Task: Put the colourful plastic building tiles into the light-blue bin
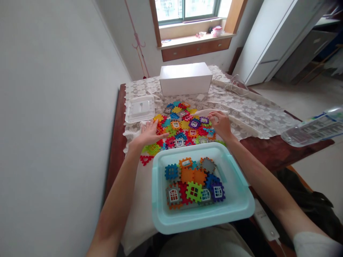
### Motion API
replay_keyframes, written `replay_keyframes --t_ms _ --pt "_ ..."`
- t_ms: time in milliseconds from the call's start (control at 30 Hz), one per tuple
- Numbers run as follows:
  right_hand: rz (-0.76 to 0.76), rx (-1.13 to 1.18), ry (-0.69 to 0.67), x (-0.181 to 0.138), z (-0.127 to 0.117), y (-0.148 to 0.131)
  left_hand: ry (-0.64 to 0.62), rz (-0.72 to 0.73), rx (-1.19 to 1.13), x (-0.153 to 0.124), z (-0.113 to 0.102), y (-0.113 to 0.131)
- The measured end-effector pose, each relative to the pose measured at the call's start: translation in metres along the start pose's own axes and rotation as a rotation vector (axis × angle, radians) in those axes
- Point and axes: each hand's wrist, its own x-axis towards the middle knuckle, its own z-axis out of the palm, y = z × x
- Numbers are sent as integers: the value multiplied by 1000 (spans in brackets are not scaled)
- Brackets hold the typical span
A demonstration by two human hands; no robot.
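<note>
My left hand (pixel 150 134) lies over the left side of a pile of colourful plastic building tiles (pixel 184 125), its fingers spread and the thumb stretched to the right. At the pile's right edge is my right hand (pixel 221 123), fingers bent and loosely apart; I see nothing held in it. Beside its fingertips lies a purple tile with a white window (pixel 204 120). Nearer to me, between my forearms, a light teal plastic tub (pixel 235 203) holds several more tiles, among them a lime green one (pixel 194 191) and an orange one (pixel 193 175). The tiles have notched edges.
A white box (pixel 186 84) stands behind the pile on the lace-covered table. To the left lies a clear-white plastic lid (pixel 139 109). A large clear plastic bottle (pixel 313 128) is at the right. A white power strip (pixel 265 219) sits right of the tub; a wall runs along the left.
</note>
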Motion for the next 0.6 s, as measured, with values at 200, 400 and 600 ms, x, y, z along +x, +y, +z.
replay_keyframes --t_ms 200,400,600 --pt "68 -3 -56 -3 4 14 104 19 -21 7 18 16" --pt "62 -27 -34 -2 5 19 343 55 -169 11 27 20" --pt "104 7 -38 -2 5 23 522 30 -414 18 25 9"
